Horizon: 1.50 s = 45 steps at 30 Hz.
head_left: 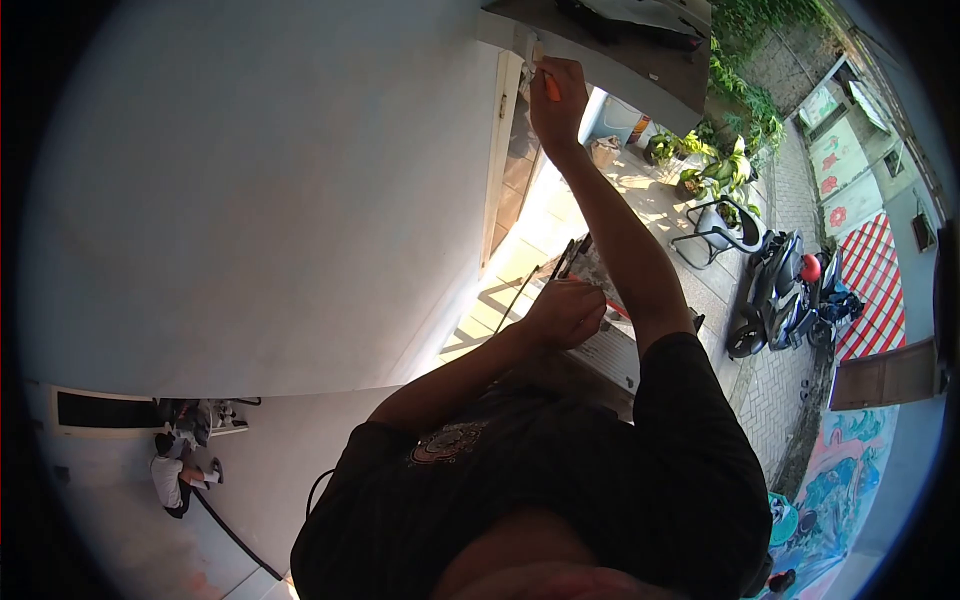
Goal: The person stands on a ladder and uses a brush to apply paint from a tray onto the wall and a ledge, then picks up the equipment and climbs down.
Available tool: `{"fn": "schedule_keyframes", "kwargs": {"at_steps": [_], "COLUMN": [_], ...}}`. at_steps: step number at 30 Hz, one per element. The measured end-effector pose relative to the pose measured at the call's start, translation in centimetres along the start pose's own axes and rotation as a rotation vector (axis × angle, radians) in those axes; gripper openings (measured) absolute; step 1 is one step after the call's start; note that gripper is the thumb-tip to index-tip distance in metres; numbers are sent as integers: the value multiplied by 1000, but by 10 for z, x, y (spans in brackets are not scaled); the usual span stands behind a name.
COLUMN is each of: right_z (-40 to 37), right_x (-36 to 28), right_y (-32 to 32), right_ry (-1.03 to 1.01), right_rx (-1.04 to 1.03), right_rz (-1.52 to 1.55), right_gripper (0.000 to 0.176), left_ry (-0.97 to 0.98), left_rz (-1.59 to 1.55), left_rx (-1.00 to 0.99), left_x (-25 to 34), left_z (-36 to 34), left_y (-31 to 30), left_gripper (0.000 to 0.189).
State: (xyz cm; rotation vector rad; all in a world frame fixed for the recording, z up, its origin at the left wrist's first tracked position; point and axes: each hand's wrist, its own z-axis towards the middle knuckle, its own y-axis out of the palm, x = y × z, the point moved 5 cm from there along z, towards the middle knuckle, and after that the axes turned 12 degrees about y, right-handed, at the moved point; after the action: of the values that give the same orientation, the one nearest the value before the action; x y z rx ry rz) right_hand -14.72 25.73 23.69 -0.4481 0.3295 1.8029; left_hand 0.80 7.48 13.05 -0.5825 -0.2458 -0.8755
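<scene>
My right hand (560, 100) is raised high, its fingers closed around a small tool with an orange handle (552, 88). The tool's working end meets the top corner of the doorway, close under the grey ledge (640, 65). In front of my chest is my left hand (568, 312), bent in with its fingers curled closed. A bit of orange shows at its upper edge, but I cannot tell what it holds. Below and behind that hand lies a grey ridged surface (610, 355) with a red edge.
A pale wall (270, 190) fills the left, beside a white door frame (500, 150). Outside are potted plants (735, 165), a chair (720, 235) and parked motorbikes (785, 295). Another person (175, 475) crouches at the lower left, near a black hose (235, 540).
</scene>
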Motion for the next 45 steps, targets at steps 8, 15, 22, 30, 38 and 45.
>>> {"fn": "schedule_keyframes", "kwargs": {"at_steps": [8,15,22,30,38,45], "right_z": [-3,-6,-17,-27,-4,5], "right_x": [-1,-8,-17,-39,-39,-7], "right_y": [-77,-144,-213,-250,-88,38], "right_ry": [17,84,144,152,56,61], "right_rx": [13,46,116,100,-114,-94], "right_rz": [-81,-196,-256,-281,-6,145], "right_gripper": [17,14,16,16,15,14], "left_ry": [-4,-13,-20,-60,-43,-17], "left_rz": [-30,-26,-44,-63,-18,-14], "left_rx": [-14,1,-16,-71,-57,-48], "left_x": [4,4,4,4,3,2], "left_z": [3,3,3,6,5,2], "left_y": [-3,-5,-5,-5,-2,1], "left_gripper": [15,18,18,15,18,14]}}
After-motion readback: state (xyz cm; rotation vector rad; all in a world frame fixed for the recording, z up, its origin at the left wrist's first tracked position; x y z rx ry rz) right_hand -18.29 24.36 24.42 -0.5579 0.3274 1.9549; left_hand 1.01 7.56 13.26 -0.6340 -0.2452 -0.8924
